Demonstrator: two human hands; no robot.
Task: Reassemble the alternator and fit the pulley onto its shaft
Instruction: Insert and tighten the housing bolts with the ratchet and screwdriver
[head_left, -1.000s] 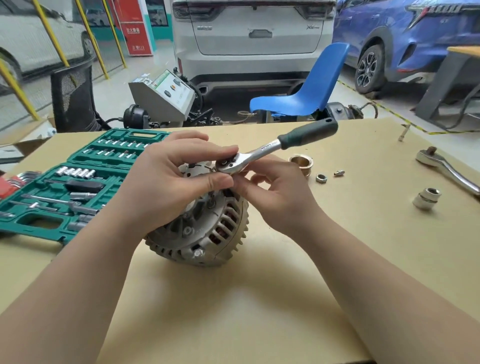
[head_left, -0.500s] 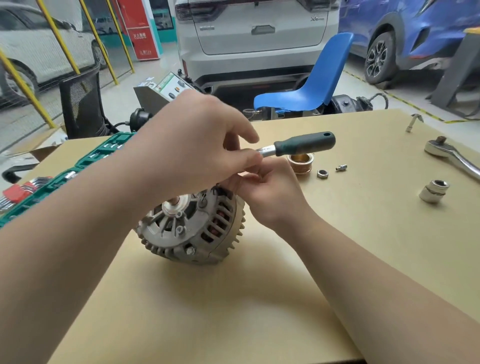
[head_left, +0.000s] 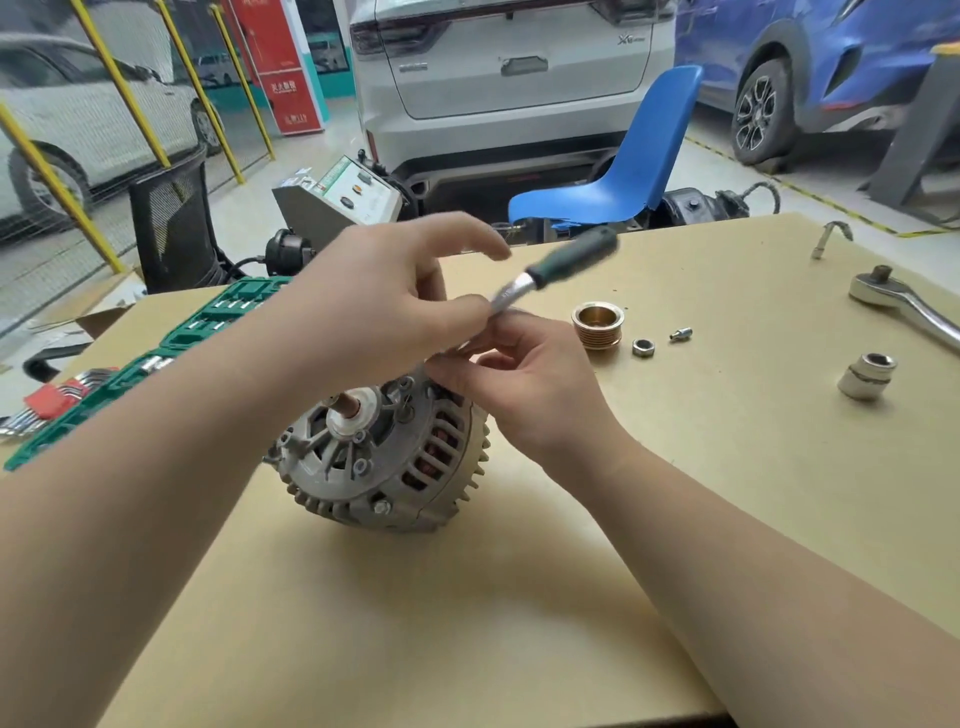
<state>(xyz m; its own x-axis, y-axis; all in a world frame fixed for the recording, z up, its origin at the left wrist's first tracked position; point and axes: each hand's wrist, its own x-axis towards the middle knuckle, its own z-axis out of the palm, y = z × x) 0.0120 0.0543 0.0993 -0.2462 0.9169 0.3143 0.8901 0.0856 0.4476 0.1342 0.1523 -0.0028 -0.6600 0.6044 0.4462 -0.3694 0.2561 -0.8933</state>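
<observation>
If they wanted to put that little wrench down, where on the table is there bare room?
The widest bare stretch of table lies in front of the alternator, between the forearms. Another lies right of the right hand, below the large socket. Crowded: the green tool case on the left, and the pulley, nut and big ratchet.

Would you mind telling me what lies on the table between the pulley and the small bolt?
In the head view, one nut lies between the pulley and the small bolt, apart from both.
</observation>
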